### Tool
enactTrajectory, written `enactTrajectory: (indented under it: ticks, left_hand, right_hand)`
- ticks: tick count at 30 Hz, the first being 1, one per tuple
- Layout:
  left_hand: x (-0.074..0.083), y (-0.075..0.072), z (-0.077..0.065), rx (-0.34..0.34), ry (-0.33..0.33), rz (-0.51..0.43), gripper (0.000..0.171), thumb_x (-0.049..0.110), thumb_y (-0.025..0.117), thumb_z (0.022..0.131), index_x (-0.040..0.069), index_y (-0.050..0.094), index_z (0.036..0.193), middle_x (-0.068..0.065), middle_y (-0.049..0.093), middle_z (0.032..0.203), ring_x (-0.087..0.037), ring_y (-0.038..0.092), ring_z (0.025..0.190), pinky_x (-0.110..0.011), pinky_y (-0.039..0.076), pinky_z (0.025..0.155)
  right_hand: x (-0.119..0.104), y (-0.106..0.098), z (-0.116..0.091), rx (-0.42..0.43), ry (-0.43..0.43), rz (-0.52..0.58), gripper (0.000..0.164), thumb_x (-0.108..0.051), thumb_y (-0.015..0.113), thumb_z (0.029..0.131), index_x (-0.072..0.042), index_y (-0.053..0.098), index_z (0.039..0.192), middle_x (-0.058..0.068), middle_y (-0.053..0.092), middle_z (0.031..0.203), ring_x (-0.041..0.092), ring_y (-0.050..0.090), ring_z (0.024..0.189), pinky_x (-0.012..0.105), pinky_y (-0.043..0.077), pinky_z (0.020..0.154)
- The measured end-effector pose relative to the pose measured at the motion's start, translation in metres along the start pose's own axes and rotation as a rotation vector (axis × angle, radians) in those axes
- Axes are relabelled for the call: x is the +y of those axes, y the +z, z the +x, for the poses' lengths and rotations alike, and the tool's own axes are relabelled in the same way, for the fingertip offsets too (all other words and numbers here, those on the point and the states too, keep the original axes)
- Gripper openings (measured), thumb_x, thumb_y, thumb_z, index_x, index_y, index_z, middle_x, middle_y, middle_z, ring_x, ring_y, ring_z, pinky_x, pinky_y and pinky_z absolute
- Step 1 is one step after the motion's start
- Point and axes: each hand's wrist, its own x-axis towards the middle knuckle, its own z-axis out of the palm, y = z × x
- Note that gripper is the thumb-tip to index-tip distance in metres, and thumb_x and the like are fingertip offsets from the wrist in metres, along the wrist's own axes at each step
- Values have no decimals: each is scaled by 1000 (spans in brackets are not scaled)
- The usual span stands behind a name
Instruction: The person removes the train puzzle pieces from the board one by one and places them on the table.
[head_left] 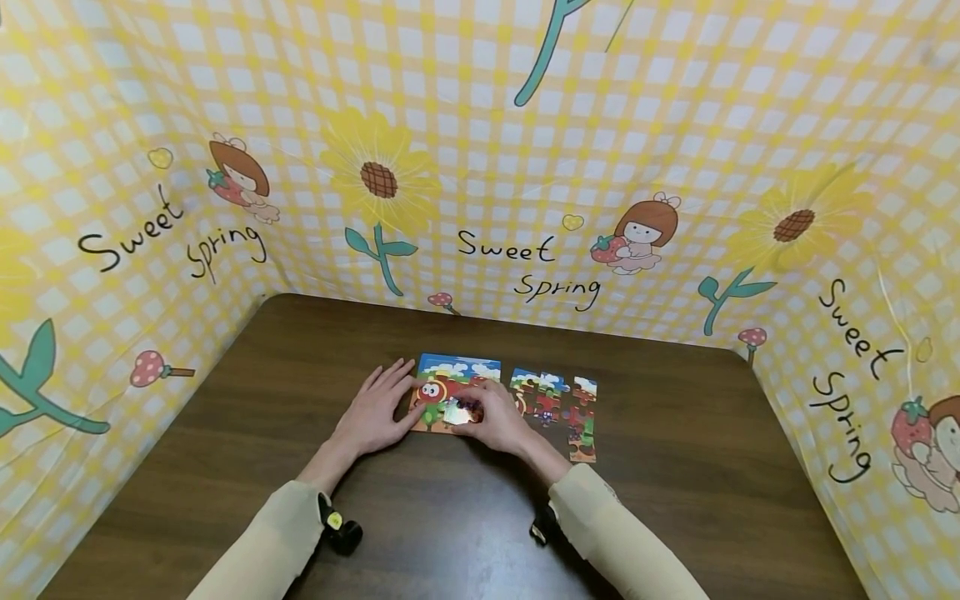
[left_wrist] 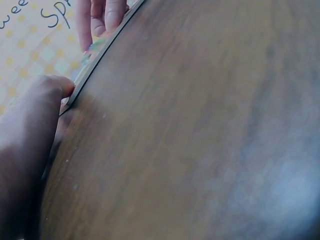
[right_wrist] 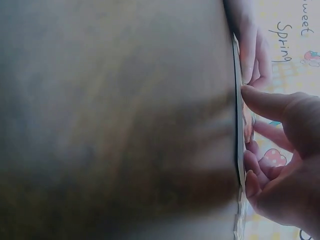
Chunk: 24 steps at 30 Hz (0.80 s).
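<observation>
A jigsaw puzzle point(head_left: 459, 363) in a thin tray lies flat on the table, showing blue sky, clouds and a round red face with eyes. The left hand point(head_left: 378, 408) rests on its left side, fingers spread, thumb at the near edge. Over the lower right part, the right hand point(head_left: 498, 417) pinches a dark, reddish puzzle piece point(head_left: 469, 407) between thumb and fingers, close above a pale bare patch of the tray. Seen in the right wrist view, the right hand point(right_wrist: 285, 155) curves over the tray's edge point(right_wrist: 238, 115), and its palm hides part of the picture.
Right of the tray lie joined puzzle pieces point(head_left: 547, 385) with sky and clouds, and a separate column of pieces point(head_left: 582, 425). Brown wooden table point(head_left: 420, 517) surrounds them. A yellow checked cloth point(head_left: 480, 167) rises behind and on both sides.
</observation>
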Motion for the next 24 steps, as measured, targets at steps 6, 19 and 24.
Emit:
enactTrajectory:
  ticks: [6,19,24]
  left_hand:
    - [0,0,0,-7,-4,-4,48,51,62,109,18,69,143,-16,44,176,-38,33,168,-65,20,138]
    - [-1,2,0,11,0,6,47,50,63,108,17,70,142,-16,45,175,-38,34,168,-67,21,137]
    - [0,0,0,6,-4,-1,48,51,63,108,18,70,142,-16,44,175,-38,34,168,-66,21,137]
  right_hand:
    - [-1,0,-2,2,-5,35,47,-26,90,93,-13,77,137,12,68,124,28,58,112,50,45,100]
    - [-4,3,-4,32,5,44,45,-22,93,91,-14,79,132,9,72,121,27,64,110,50,46,101]
    - [-3,2,-2,23,-35,10,44,-24,92,92,-14,79,132,7,78,118,24,71,105,40,56,92]
